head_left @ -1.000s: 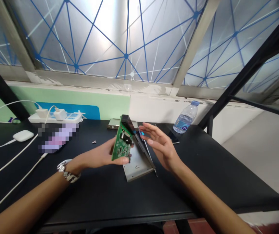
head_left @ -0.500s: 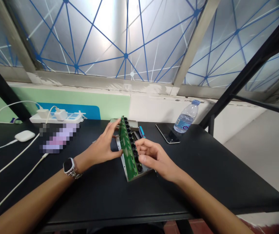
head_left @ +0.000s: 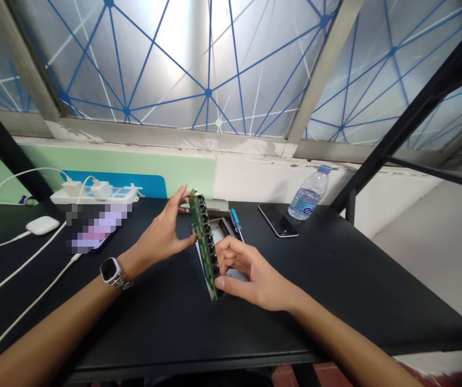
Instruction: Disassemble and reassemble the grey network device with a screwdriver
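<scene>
A green circuit board with a row of black ports along one edge stands tilted on its side above a shallow metal case. At its far end my left hand holds it, thumb on the near face and fingers by the top corner. Around the near end, my right hand has its thumb on the edge by the lowest port and its fingers curled on the port side; their tips are partly hidden. Just beyond the case lies a screwdriver with a blue handle.
Behind the case sits a flat metal piece. A dark phone and a water bottle are at the right. To the left are a blurred phone, a white earbud case, a power strip and white cables.
The board has moved left and turned more upright, uncovering more of the case and screwdriver. My right hand has shifted down and left to its near end; my left hand moved slightly left.
</scene>
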Available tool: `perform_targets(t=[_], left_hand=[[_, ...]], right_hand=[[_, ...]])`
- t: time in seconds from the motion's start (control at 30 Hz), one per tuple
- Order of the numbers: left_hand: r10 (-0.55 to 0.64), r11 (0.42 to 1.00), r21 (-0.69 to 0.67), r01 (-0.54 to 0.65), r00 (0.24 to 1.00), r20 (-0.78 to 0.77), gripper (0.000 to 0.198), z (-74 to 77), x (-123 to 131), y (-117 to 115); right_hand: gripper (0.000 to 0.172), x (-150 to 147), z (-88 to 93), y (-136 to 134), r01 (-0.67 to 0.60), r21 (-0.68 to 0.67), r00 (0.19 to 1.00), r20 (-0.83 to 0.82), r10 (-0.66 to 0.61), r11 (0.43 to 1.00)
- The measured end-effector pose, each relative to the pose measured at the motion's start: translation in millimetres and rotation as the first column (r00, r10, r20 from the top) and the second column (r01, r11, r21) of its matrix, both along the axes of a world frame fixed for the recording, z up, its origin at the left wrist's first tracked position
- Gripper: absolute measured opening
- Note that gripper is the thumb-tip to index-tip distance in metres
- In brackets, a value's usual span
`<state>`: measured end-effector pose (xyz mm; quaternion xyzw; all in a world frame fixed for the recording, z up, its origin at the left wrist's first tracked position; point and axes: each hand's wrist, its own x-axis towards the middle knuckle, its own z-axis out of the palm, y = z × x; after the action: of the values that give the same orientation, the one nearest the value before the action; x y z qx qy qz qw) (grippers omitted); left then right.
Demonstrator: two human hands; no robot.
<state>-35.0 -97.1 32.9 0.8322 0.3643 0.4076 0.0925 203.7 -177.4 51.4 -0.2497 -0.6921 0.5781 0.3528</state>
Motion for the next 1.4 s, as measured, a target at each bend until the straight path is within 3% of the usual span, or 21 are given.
perform_targets(t=[0.13, 0.4, 0.53, 0.63, 0.73, 0.83, 0.9, 0.93, 1.03, 1.13, 1.27, 1.33, 1.4], left_hand=[[0.036, 0.999, -0.023, -0.037, 0.998, -0.044, 0.099, 3.2, -3, 0], [0.086, 0.996, -0.016, -0.088, 0.991, -0.104, 0.102, 10.1, -6, -2], [0.065, 0.997, -0.039, -0.067, 0.997, -0.052, 0.102, 10.4, -6, -2], [0.085, 0.988, -0.133, -0.078, 0.995, 0.044, 0.103, 12.2, -5, -2], [0.065, 0.945, -0.327, -0.019, 0.989, 0.130, 0.084, 17.1, -5, -1], [-0.084, 0.797, -0.582, 0.162, 0.984, 0.159, 0.040, 24.7, -8, 0], [-0.142, 0.708, -0.672, 0.219, 0.975, 0.169, 0.027, 29.3, -9, 0], [-0.146, 0.694, -0.684, 0.224, 0.974, 0.170, 0.027, 31.1, -10, 0], [-0.136, 0.720, -0.657, 0.223, 0.974, 0.181, 0.029, 33.7, -9, -1], [-0.135, 0.739, -0.635, 0.227, 0.972, 0.191, 0.030, 34.0, -8, -2], [-0.139, 0.737, -0.639, 0.222, 0.974, 0.178, 0.031, 34.1, -8, -1], [-0.141, 0.725, -0.649, 0.231, 0.972, 0.189, 0.032, 34.1, -8, -1], [-0.140, 0.710, -0.660, 0.246, 0.968, 0.210, 0.032, 33.7, -9, 0]], right_hand=[[0.030, 3, 0.3, 4, 0.058, -0.034, 0.998, 0.005, -0.058, 0.998], [0.037, 6, -5.6, 16, 0.347, -0.010, 0.933, 0.103, -0.344, 0.938], [0.033, 12, -7.9, 25, 0.376, 0.020, 0.919, 0.123, -0.375, 0.926], [0.035, 14, -7.1, 28, 0.347, -0.075, 0.937, 0.078, -0.341, 0.935], [0.035, 15, -6.6, 30, 0.311, -0.138, 0.950, 0.055, -0.306, 0.940], [0.034, 17, -6.9, 32, 0.301, -0.144, 0.953, 0.071, -0.293, 0.943], [0.036, 17, -6.9, 33, 0.304, -0.156, 0.952, 0.083, -0.294, 0.940], [0.037, 18, -6.8, 33, 0.306, -0.164, 0.951, 0.095, -0.294, 0.938], [0.036, 18, -7.2, 34, 0.324, -0.128, 0.941, 0.148, -0.305, 0.937], [0.032, 19, -9.3, 34, 0.351, 0.024, 0.916, 0.196, -0.349, 0.936], [0.037, 21, -11.5, 35, 0.416, 0.203, 0.859, 0.233, -0.457, 0.886], [0.037, 22, -10.7, 35, 0.414, 0.197, 0.861, 0.232, -0.453, 0.889], [0.033, 22, -8.8, 36, 0.390, 0.105, 0.881, 0.249, -0.403, 0.915]])
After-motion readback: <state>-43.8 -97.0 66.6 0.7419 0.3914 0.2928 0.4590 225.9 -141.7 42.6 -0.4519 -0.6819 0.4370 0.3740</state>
